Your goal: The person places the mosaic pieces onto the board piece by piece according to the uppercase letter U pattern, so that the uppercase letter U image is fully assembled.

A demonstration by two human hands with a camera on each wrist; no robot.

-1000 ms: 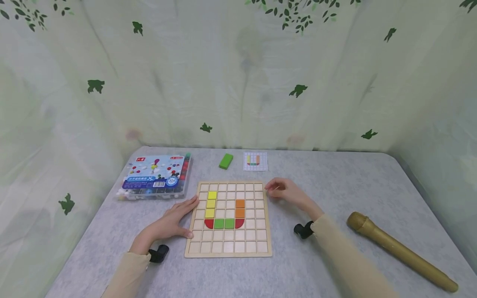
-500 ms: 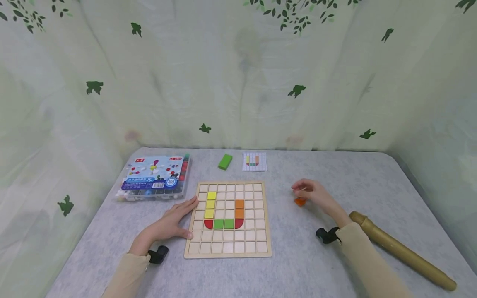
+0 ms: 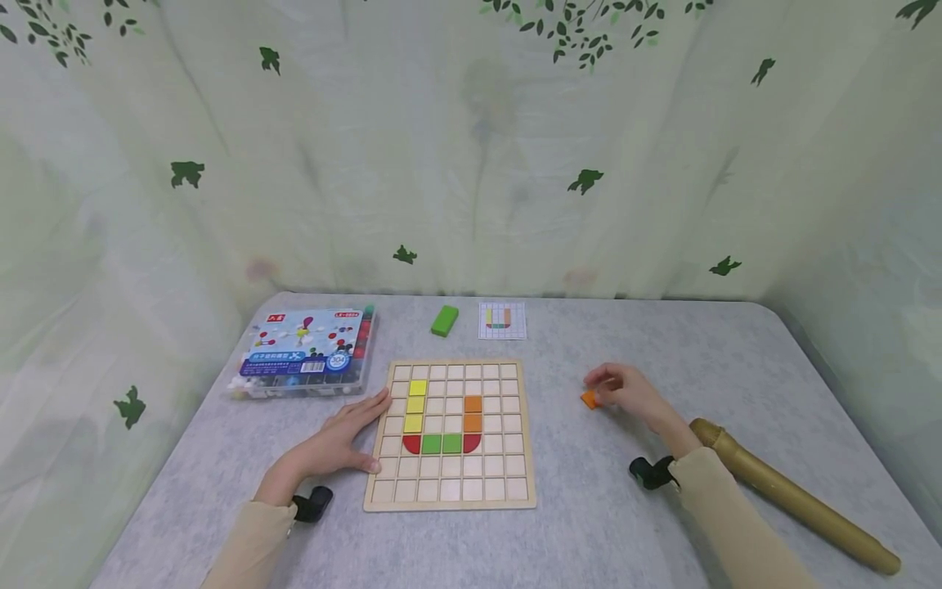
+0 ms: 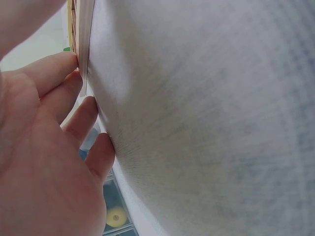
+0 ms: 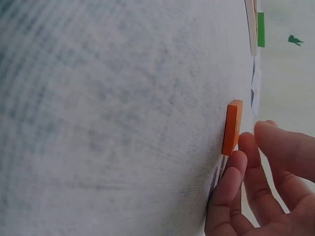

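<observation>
A square wooden grid board [image 3: 486, 489] lies mid-table. Yellow tiles [image 3: 415, 405], green tiles [image 3: 441, 443], orange tiles [image 3: 473, 415] and red rounded corner tiles [image 3: 411, 443] form a U on it. My left hand [image 3: 334, 438] rests at the board's left edge, fingers extended and thumb near the lower left; the left wrist view shows its fingertips against the wooden side. Right of the board, my right hand [image 3: 629, 395] is beside a loose orange block [image 3: 589, 400]. In the right wrist view, loosely bent fingers [image 5: 236, 164] reach the block's end, with the thumb apart from it.
A clear plastic case [image 3: 309, 352] with a printed label stands at the back left. Behind the board lie a green block [image 3: 445, 321] and a small pattern card [image 3: 503, 321] showing a coloured U. A long golden-brown stick [image 3: 795, 495] lies at the right.
My right hand has moved right, away from the board's upper right edge, to the loose orange block, which shows from half a second ago. The left hand has stayed put.
</observation>
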